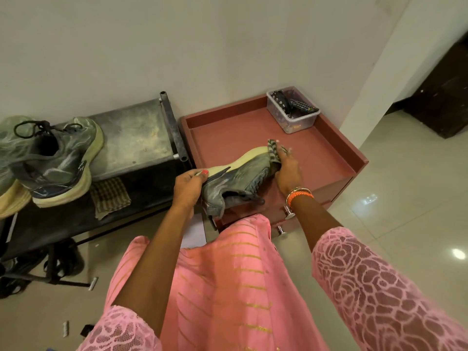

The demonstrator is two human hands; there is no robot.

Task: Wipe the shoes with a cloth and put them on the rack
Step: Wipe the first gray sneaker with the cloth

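A grey sneaker [240, 177] with a pale yellow sole lies on its side over the red cabinet top [316, 158]. My left hand [188, 184] grips its heel end. My right hand [287, 168] presses a striped cloth [273, 150] against the toe end, and the cloth is partly hidden under my fingers. Another grey sneaker [54, 158] with black laces sits on the top shelf of the dark metal shoe rack [131, 133] at the left.
A checked cloth [110, 196] lies on the rack's lower shelf. A clear plastic box [293, 115] with a remote control stands at the cabinet's back right corner. Dark sandals [60, 262] lie on the floor under the rack. A white wall rises behind.
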